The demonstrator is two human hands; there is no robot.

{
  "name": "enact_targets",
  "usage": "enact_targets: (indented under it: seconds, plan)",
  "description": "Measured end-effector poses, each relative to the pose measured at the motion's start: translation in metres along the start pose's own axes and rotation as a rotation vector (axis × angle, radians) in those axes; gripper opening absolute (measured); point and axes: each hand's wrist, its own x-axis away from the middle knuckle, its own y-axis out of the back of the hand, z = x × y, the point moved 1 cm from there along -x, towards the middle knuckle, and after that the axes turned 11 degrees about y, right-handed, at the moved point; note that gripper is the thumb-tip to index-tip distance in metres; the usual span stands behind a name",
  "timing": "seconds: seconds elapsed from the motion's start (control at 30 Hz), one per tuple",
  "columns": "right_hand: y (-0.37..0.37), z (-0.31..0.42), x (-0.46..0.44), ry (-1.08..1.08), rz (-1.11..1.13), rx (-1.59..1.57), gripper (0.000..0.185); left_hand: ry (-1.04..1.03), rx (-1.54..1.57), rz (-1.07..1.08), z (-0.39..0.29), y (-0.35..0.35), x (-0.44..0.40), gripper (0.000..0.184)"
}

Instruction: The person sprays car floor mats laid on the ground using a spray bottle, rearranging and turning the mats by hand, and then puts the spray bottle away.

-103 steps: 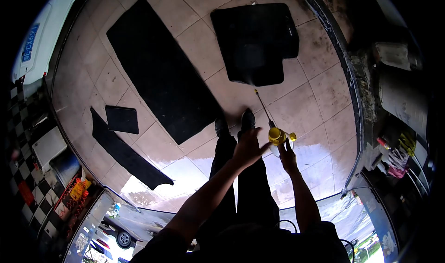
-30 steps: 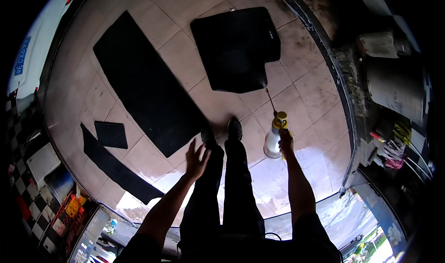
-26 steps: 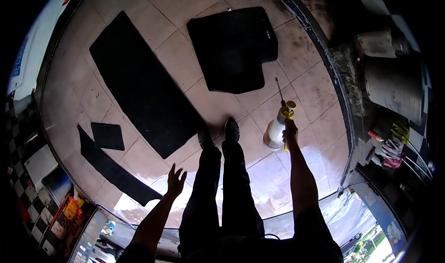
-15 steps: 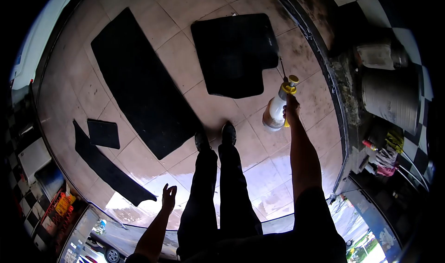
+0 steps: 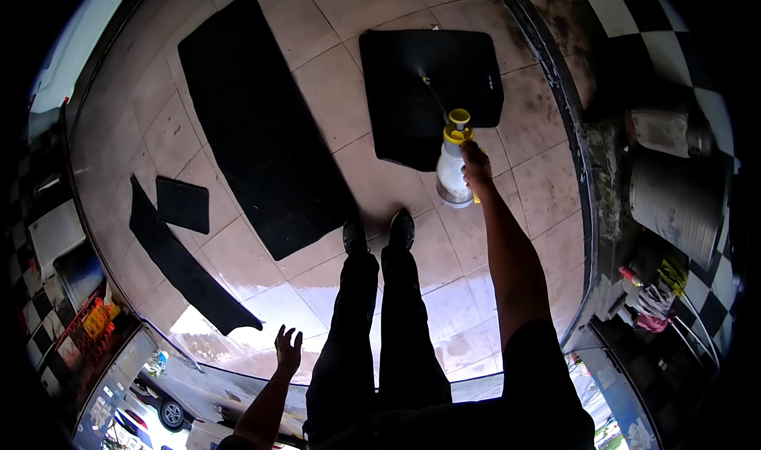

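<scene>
We have our right hand (image 5: 476, 169) wrapped around the spray bottle (image 5: 453, 173), its wand (image 5: 436, 100) reaching over the notched black mat (image 5: 400, 121) on the tiled floor (image 5: 547, 204). Left hand (image 5: 288, 353) beside our trouser leg (image 5: 341, 331), fingers parted, slightly curled. Long black mat (image 5: 261, 133) lies left of the notched one.

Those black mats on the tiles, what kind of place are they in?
Probably a car-wash or car-care bay: black mats lie on the tiled floor, the right hand holds a spray bottle, and a car wheel shows in the background.
</scene>
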Motion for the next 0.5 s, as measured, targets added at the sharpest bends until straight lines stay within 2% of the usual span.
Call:
enact_targets:
  seconds: [0.1,0.17,0.23,0.33,0.37,0.43,0.5]
  plan:
    - [-0.006,0.007,0.006,-0.064,0.049,-0.030,0.031,-0.035,0.008,-0.006,0.010,-0.002,0.000,0.033]
    - [-0.003,0.006,0.008,-0.208,-0.051,-0.175,0.041,-0.019,0.027,-0.010,0.011,-0.005,0.002,0.032]
    - [-0.002,-0.006,0.014,-0.145,-0.111,-0.251,0.043,-0.008,0.043,-0.014,0.011,-0.007,0.002,0.032]
    - [-0.005,-0.029,0.017,-0.205,-0.315,-0.376,0.041,-0.006,0.054,0.012,0.011,-0.013,0.006,0.032]
    - [-0.006,-0.032,0.020,-0.207,-0.315,-0.373,0.041,0.027,0.106,0.038,0.008,-0.013,0.008,0.031]
    - [-0.008,-0.036,0.029,-0.120,-0.119,-0.168,0.039,-0.018,0.066,0.003,0.014,-0.020,0.008,0.031]
    - [-0.014,-0.042,0.035,-0.106,-0.064,-0.099,0.035,-0.025,0.056,0.000,0.020,-0.025,0.011,0.030]
